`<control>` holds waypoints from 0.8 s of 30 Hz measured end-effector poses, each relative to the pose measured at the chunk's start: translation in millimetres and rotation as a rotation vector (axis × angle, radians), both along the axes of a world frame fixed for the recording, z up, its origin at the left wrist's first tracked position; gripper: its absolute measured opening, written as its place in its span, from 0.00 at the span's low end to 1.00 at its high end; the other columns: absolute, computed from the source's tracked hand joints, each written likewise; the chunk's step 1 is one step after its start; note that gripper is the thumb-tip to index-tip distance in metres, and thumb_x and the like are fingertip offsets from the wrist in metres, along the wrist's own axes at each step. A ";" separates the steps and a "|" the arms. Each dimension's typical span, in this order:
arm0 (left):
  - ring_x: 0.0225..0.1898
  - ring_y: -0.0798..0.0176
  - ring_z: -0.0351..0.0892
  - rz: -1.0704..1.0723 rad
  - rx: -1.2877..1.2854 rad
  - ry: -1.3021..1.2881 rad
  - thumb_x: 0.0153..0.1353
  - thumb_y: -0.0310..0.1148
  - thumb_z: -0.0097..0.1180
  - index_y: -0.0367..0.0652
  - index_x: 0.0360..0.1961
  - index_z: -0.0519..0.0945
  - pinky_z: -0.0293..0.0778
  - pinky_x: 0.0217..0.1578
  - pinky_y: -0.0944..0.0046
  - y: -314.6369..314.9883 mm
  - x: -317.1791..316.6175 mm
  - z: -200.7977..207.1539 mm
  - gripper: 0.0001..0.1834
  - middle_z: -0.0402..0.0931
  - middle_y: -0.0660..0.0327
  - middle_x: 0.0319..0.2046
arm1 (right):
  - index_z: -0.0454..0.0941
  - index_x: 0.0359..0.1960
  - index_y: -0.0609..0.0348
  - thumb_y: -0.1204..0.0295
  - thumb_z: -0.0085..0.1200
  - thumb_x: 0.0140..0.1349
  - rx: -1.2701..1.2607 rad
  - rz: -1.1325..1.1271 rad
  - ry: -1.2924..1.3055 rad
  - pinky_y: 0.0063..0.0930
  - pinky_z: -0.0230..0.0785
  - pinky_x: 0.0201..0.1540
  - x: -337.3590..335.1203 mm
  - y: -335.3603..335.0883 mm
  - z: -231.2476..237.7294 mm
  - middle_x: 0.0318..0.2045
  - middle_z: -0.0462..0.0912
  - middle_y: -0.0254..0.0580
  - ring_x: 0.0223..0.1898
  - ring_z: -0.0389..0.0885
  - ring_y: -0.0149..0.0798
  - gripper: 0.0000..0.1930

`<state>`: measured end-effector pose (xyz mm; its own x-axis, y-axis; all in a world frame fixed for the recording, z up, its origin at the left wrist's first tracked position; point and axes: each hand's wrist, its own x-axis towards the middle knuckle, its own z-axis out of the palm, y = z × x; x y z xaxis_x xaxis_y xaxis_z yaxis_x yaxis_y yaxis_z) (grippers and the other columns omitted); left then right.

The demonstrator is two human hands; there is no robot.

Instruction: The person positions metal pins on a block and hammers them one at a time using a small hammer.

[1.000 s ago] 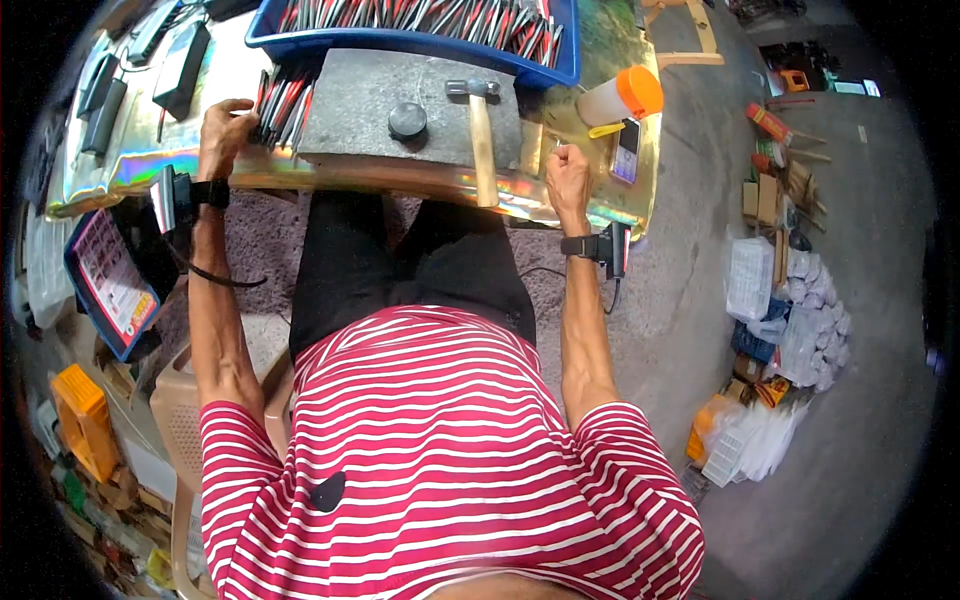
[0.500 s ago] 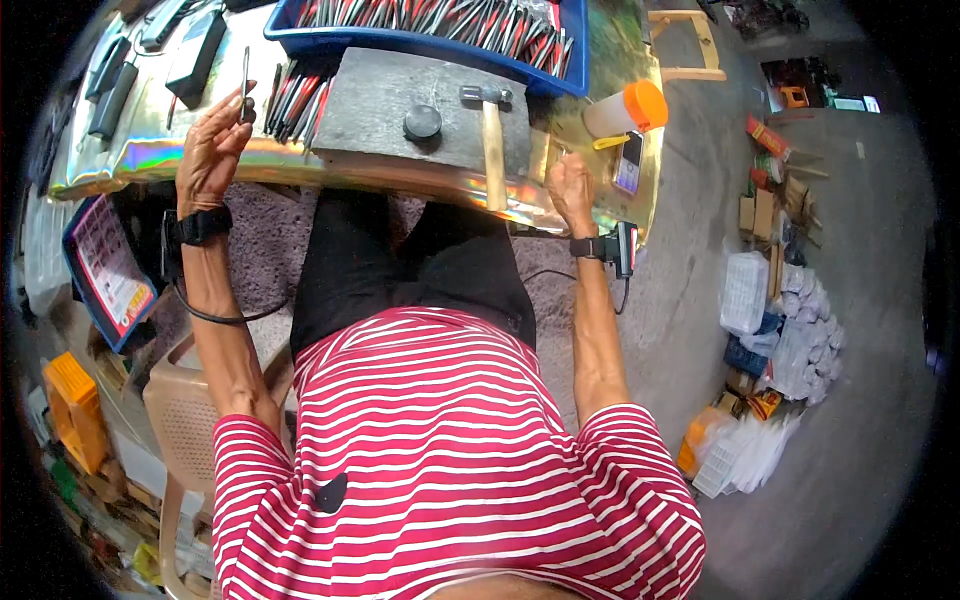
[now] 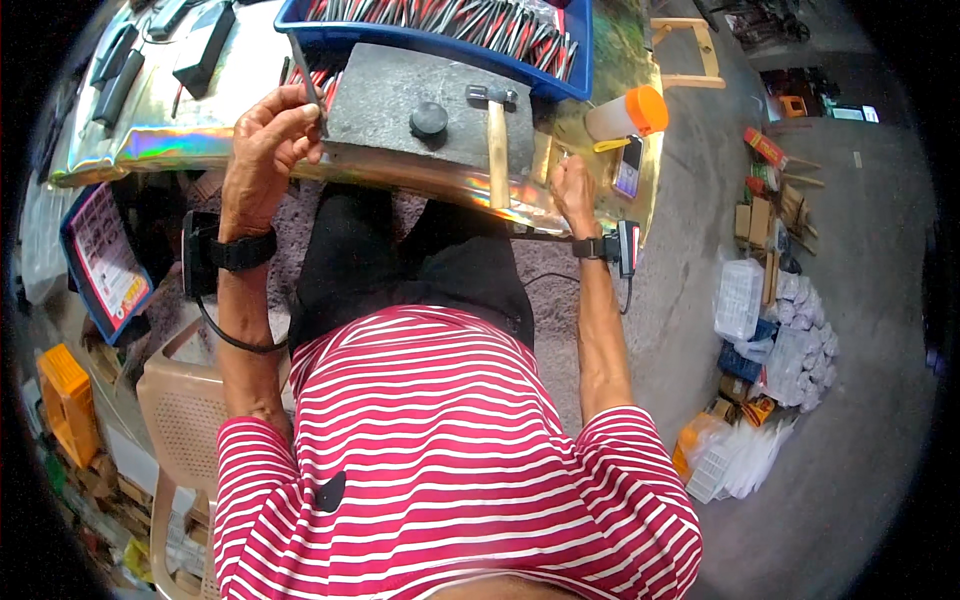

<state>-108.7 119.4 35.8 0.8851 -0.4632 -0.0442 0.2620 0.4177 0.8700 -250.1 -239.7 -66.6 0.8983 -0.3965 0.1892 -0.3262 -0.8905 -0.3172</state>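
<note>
My left hand (image 3: 270, 150) is raised at the table's near edge, fingers pinched on a slender dark rod (image 3: 304, 72) that points up and away. The rod is smeared by motion, so its exact kind is unclear. Just right of it lies a grey slab (image 3: 385, 90) bearing a round black knob-like block (image 3: 428, 120) and a hammer (image 3: 498, 150) with a wooden handle. My right hand (image 3: 573, 192) is closed at the edge, right of the hammer; whatever its fingers hold is hidden. Loose red and black sticks (image 3: 327, 84) lie partly behind my left hand.
A blue tray (image 3: 440, 48) full of red, black and grey sticks stands behind the slab. An orange-lidded jar (image 3: 625, 115) and a phone (image 3: 627, 168) are at the right. Black boxes (image 3: 203, 50) lie far left. A plastic chair (image 3: 180, 400) stands at lower left.
My left hand has moved right and nearer, carrying the rod from beside the loose sticks to the slab's left edge. My right hand stays almost where it was.
</note>
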 end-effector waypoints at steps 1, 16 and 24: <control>0.21 0.74 0.68 -0.016 0.048 -0.013 0.50 0.28 0.51 0.35 0.33 0.72 0.67 0.19 0.76 -2.1 -3.1 3.3 0.10 0.71 0.63 0.24 | 0.64 0.22 0.65 0.70 0.43 0.49 0.000 -0.002 0.000 0.49 0.59 0.26 0.1 -5.1 -3.8 0.19 0.69 0.59 0.25 0.69 0.60 0.09; 0.18 0.76 0.67 -0.130 0.063 -0.020 0.49 0.28 0.50 0.38 0.29 0.70 0.68 0.17 0.77 -27.1 -33.7 13.0 0.07 0.67 0.66 0.19 | 0.63 0.12 0.64 0.71 0.45 0.41 0.127 0.114 0.265 0.37 0.57 0.19 14.7 -10.2 22.9 0.11 0.63 0.49 0.15 0.65 0.45 0.09; 0.18 0.73 0.69 -0.204 0.017 0.061 0.49 0.28 0.48 0.37 0.28 0.69 0.69 0.17 0.75 -44.4 -40.6 11.5 0.05 0.68 0.64 0.20 | 0.65 0.17 0.63 0.76 0.46 0.47 0.506 -0.080 -0.224 0.21 0.60 0.17 1.9 27.7 45.6 0.12 0.65 0.34 0.14 0.64 0.28 0.06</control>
<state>-149.3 75.0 47.3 0.7688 -0.6309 -0.1041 0.3916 0.3359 0.8567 -248.2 -212.0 -21.1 0.8213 -0.5528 0.1407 -0.2618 -0.5845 -0.7680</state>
